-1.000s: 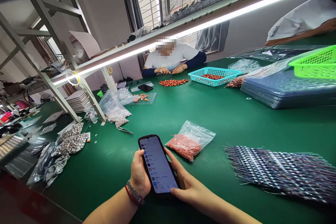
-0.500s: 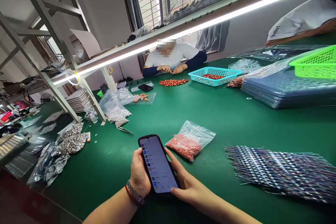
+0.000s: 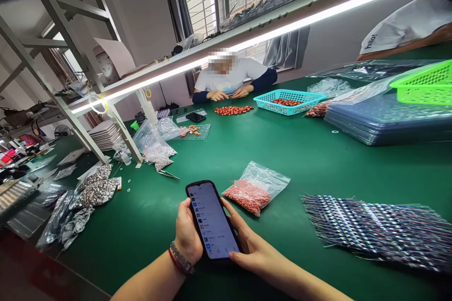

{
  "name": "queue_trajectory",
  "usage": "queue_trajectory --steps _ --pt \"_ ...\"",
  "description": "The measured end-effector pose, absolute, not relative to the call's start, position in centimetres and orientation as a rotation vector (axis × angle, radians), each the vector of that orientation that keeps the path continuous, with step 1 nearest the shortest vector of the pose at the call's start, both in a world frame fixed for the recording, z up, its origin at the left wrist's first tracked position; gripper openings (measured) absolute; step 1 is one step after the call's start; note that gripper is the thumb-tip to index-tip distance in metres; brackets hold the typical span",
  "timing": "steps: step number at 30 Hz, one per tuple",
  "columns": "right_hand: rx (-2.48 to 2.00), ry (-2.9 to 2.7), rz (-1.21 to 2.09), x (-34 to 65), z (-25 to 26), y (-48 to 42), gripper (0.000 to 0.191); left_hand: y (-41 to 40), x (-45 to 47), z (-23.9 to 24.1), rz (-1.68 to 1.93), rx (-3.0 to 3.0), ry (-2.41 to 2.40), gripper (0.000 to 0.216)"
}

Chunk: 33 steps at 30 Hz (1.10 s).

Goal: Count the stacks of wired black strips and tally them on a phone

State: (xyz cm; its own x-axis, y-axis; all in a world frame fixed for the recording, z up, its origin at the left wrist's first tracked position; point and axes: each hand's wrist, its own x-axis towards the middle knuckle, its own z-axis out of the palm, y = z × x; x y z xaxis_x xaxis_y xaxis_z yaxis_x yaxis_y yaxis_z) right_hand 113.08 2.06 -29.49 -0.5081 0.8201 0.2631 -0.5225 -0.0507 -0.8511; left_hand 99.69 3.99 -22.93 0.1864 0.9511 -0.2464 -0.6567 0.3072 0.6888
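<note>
A black smartphone [image 3: 214,220] with a lit list on its screen is held upright between both hands over the near edge of the table. My left hand [image 3: 188,233] is closed round its left side; a metal watch [image 3: 181,258] and a red band circle that wrist. On the other side, my right hand [image 3: 252,247] grips the right edge, its thumb at the lower corner of the screen. Just beyond the phone lies a clear zip bag [image 3: 249,197] of small orange-red beads. Farther right rests a flat bundle of dark and white strands [image 3: 374,230].
Across the green table [image 3: 275,146] a co-worker [image 3: 229,77] sits behind loose orange pieces [image 3: 233,110]. To the right stand a blue basket [image 3: 289,108], a green basket [image 3: 423,89] and stacked plastic trays [image 3: 374,124]. Left are tweezers [image 3: 168,175], bead bags [image 3: 97,186] and a shelf post [image 3: 123,134].
Both my hands and the phone stay in place. Across the table, the co-worker's hands and head have shifted slightly.
</note>
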Motion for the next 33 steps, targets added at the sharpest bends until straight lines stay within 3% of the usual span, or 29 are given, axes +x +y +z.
queue_trajectory --steps 33 --pt "-0.484 -1.287 1.673 113.26 -29.68 1.88 0.110 4.13 99.66 -23.34 1.197 0.517 0.696 0.038"
